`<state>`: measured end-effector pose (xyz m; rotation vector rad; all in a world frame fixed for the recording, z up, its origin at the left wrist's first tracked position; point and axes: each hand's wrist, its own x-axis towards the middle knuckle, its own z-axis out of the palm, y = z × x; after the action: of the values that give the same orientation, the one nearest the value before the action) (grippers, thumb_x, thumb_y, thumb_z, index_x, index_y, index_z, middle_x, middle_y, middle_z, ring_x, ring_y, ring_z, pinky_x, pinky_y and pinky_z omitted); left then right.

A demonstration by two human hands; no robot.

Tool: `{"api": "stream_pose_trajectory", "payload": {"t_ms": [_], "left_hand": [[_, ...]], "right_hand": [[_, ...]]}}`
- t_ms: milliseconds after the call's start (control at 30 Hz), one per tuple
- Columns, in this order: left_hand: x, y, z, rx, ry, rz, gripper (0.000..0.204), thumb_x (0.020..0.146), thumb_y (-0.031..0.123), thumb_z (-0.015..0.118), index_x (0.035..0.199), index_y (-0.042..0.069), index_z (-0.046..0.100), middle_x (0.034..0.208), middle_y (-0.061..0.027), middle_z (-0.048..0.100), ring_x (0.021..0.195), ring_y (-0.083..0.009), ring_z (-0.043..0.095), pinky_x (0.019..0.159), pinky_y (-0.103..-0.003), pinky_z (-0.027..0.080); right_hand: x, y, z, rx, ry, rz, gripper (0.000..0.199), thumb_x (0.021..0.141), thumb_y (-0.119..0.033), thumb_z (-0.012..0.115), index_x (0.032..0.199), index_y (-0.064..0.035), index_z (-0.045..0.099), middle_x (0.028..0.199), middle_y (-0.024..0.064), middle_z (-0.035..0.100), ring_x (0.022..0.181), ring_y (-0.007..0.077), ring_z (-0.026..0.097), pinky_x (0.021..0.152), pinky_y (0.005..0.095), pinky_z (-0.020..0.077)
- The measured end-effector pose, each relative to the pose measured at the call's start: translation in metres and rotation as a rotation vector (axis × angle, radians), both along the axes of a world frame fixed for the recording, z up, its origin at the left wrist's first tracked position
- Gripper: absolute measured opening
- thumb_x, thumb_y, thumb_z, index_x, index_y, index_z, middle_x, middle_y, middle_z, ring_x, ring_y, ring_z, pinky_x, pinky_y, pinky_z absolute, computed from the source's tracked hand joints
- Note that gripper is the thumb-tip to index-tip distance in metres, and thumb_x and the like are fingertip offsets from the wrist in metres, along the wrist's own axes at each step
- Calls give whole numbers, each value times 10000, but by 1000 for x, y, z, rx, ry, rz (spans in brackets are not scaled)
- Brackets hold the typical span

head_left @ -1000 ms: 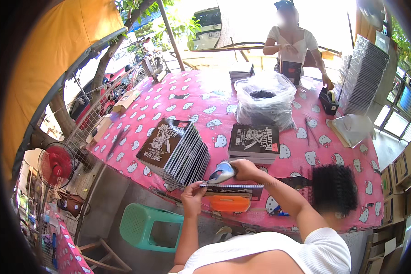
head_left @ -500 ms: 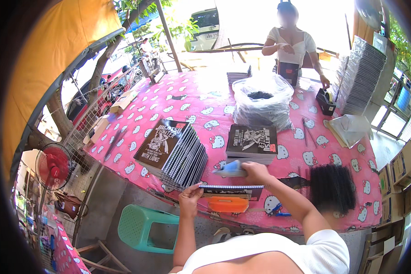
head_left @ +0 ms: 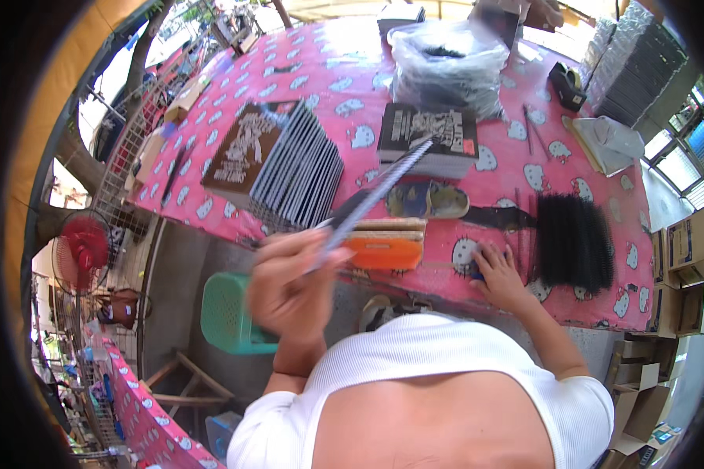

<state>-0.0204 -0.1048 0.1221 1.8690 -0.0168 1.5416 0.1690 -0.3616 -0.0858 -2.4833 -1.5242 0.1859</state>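
Holding a thin coil-bound notebook [head_left: 374, 199]

Counter [head_left: 504, 191] is covered in pink, patterned with white cat faces. Left notebook stack [head_left: 246, 148]: brown cover, printed in white. Middle notebook stack [head_left: 426, 129]: black cover, printed in white, marked with a small red patch. Held notebook [head_left: 391, 176]: white edge seen, blurred. Coil bundle [head_left: 575, 242] is all black. Stool [head_left: 227, 313] is coloured green, fan [head_left: 82, 242] red. Ribbed top [head_left: 422, 340] is worn in white.
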Motion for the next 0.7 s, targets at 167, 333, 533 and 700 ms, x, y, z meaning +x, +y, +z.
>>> {"api": "stream_pose_trajectory", "payload": {"t_ms": [167, 333, 533, 700], "left_hand": [[24, -9, -117, -98, 472, -147, 279, 704, -40, 764, 960, -12, 656, 1019, -145, 673, 818, -187, 668, 724, -283, 538], [28, -16, -119, -135, 481, -32, 203, 677, -45, 770, 858, -36, 678, 1009, -134, 678, 901, -202, 671, 767, -279, 547], [31, -29, -112, -207, 461, -42, 227, 660, -89, 727, 872, -14, 695, 953, -112, 692, 887, -196, 676, 754, -274, 542], [31, -25, -119, -128, 441, -6, 243, 656, -90, 729, 884, -13, 698, 949, -112, 692, 878, -202, 678, 752, -276, 541]], "right_hand": [[-10, -5, 12, 209, 24, -110, 499, 804, -295, 648, 1234, -79, 516, 1199, 190, 497, 1137, 338, 473, 998, 484, 328], [-43, 49, 98, 579, 500, -57, 361, 752, -177, 721, 1062, -35, 601, 965, 148, 595, 919, 312, 584, 761, 371, 482], [-51, 74, 110, 644, 345, 43, 350, 740, -136, 731, 1040, -7, 607, 993, 134, 609, 919, 282, 600, 795, 354, 484], [-50, 72, 109, 593, 484, -20, 357, 724, -126, 746, 1029, 3, 615, 1009, 139, 608, 974, 288, 588, 828, 360, 477]]}}
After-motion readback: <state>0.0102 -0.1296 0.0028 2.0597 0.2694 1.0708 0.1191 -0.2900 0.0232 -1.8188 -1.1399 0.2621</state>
